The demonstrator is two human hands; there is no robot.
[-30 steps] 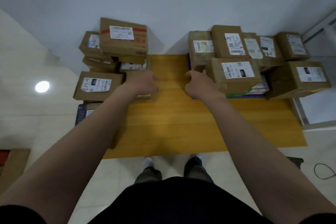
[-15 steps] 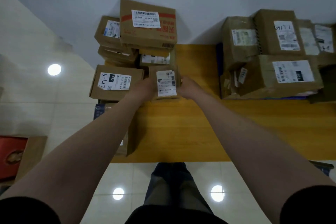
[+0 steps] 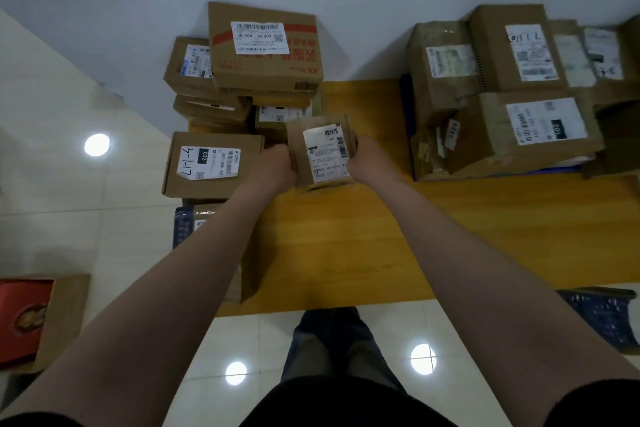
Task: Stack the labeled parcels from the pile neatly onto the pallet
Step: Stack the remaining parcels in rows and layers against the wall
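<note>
I hold a small brown parcel (image 3: 323,152) with a white barcode label between both hands, above the wooden pallet (image 3: 363,225). My left hand (image 3: 277,163) grips its left side and my right hand (image 3: 369,158) grips its right side. To the left stands the pile of labeled cardboard parcels (image 3: 263,48), its top box marked with red print. A flat box marked "LH-4" (image 3: 211,163) lies at the pile's front. On the pallet's right part sit several stacked parcels (image 3: 526,125).
A grey wall runs behind both stacks. Glossy white floor tiles lie left and in front, reflecting ceiling lights. A red and brown box (image 3: 38,319) lies at the lower left. A dark blue bag (image 3: 602,322) sits by the pallet's front right corner.
Both hands closed on the small parcel at the pile's right edge and have lifted it slightly toward the pallet's middle. My head has turned left, shifting the stacks rightward in view.
</note>
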